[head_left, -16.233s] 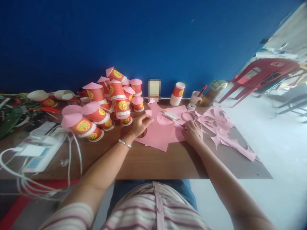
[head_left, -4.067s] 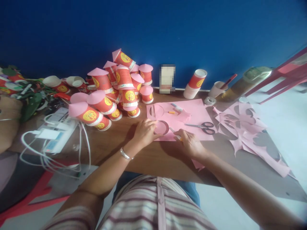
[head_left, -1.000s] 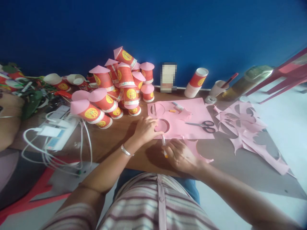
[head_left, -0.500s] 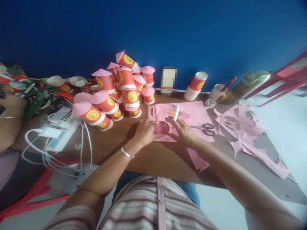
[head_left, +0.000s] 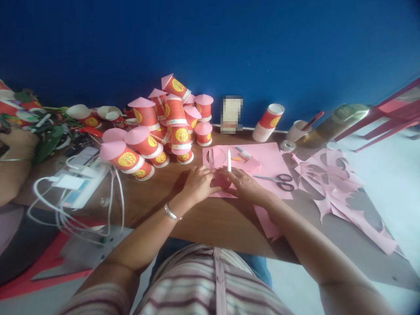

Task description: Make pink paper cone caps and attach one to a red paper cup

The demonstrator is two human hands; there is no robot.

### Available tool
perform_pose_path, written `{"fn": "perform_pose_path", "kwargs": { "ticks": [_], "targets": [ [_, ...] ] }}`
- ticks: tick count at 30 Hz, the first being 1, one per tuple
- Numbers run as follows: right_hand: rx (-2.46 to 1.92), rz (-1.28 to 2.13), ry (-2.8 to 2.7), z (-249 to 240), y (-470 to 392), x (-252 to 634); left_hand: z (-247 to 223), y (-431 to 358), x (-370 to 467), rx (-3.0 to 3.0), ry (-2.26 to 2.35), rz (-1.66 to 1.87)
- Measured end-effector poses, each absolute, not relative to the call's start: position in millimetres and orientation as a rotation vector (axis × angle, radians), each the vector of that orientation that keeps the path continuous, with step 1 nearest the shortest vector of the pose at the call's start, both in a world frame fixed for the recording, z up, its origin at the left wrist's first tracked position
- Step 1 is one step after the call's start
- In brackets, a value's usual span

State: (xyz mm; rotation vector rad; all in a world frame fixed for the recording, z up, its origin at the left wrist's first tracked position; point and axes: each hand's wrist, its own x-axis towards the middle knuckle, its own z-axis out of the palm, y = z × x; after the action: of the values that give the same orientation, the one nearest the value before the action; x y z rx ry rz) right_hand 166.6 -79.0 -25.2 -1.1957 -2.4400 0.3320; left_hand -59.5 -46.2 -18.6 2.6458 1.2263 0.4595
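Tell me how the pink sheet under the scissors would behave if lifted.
The pink sheet would probably bend readily, since it looks thin. It is likely light, yet the scissors lying loose on it might slide off.

A white pen (head_left: 229, 161), slim and straight, rises nearly upright from the fingers of my right hand (head_left: 243, 183), its lower end hidden. Beside it, a round ring (head_left: 222, 187) sits between my hands, my fingers covering much of its rim — its center open over pink paper. The pink sheet (head_left: 272, 162) lies flat on the tabletop, a rounded outline near its far left corner.
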Motion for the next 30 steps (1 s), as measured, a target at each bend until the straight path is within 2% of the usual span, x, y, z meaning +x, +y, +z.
{"fn": "perform_pose_path", "kwargs": {
  "ticks": [12, 19, 25, 30],
  "targets": [
    [-1.244, 0.319, -2.435, -25.1, -72.2, 166.5, -14.8, -42.1, -68.0, 2.56, 1.114, 0.49],
    [-1.249, 0.312, -2.433, -27.1, -72.0, 166.3, 6.0, -30.4, -60.1, 2.763, 1.067, 0.702],
    [-1.336, 0.294, -2.457, -27.2, -70.3, 165.4, 26.3, -9.9, -19.9, 3.034, 0.738, 0.468],
    [-1.327, 0.331, -2.452, -22.2, -71.9, 163.6, 20.9, 4.0, -19.5, 3.001, 0.733, 0.387]
  ]
}}
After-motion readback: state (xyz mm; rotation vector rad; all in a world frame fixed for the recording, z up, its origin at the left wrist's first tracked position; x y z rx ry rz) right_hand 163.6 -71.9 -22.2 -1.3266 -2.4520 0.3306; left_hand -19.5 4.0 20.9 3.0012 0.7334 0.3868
